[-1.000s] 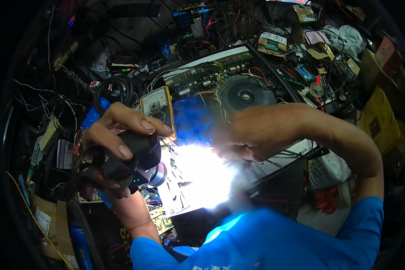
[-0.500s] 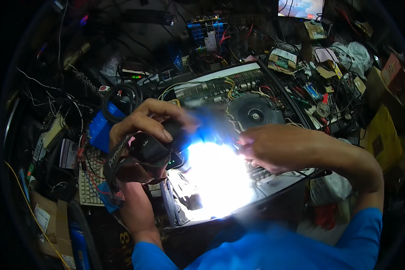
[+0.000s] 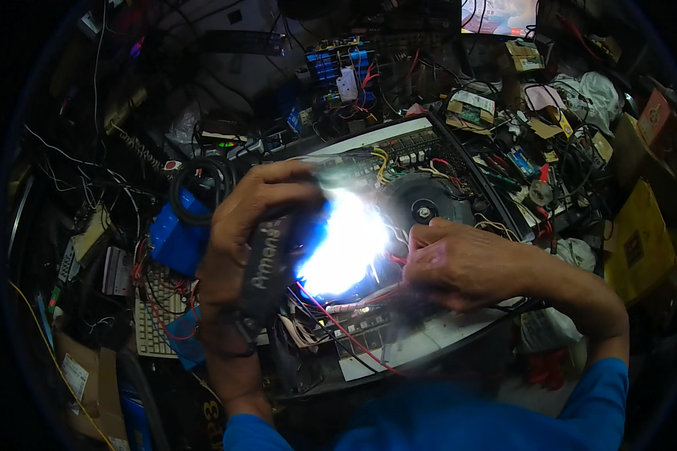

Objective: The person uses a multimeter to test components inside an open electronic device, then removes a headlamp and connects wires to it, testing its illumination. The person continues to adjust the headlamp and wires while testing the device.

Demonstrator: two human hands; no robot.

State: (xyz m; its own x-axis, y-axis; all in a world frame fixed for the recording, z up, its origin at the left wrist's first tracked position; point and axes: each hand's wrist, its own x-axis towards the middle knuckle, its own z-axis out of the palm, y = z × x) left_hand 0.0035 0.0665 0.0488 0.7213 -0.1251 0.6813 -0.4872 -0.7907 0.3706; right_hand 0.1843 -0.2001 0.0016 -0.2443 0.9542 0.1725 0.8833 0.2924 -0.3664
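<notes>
A lit headlamp with a black strap [image 3: 265,259] is gripped in my left hand [image 3: 244,214], and its glare [image 3: 346,244] washes out part of the opened electronic unit [image 3: 459,319]. My right hand [image 3: 466,263] is closed over the right side of that unit, fingers pinched together. A bit of red shows by its fingertips, but what they hold is hidden. Beside that hand sits a round black toroidal transformer [image 3: 424,212] with a bolt at its centre. A thin red wire [image 3: 342,328] crosses the near part of the unit. Along its far side runs a circuit board [image 3: 406,154].
A keyboard [image 3: 154,323] and a blue box [image 3: 177,237] lie to the left, near coiled black cable [image 3: 203,188]. Loose parts and wires crowd the right side, with a yellow package [image 3: 643,237] beyond. Far off are blue-cased electronics [image 3: 342,64] and a lit screen [image 3: 499,16].
The headlamp has turned, so its bright patch has moved away from me and wires at the near edge now show. My right hand has shifted slightly nearer to me.
</notes>
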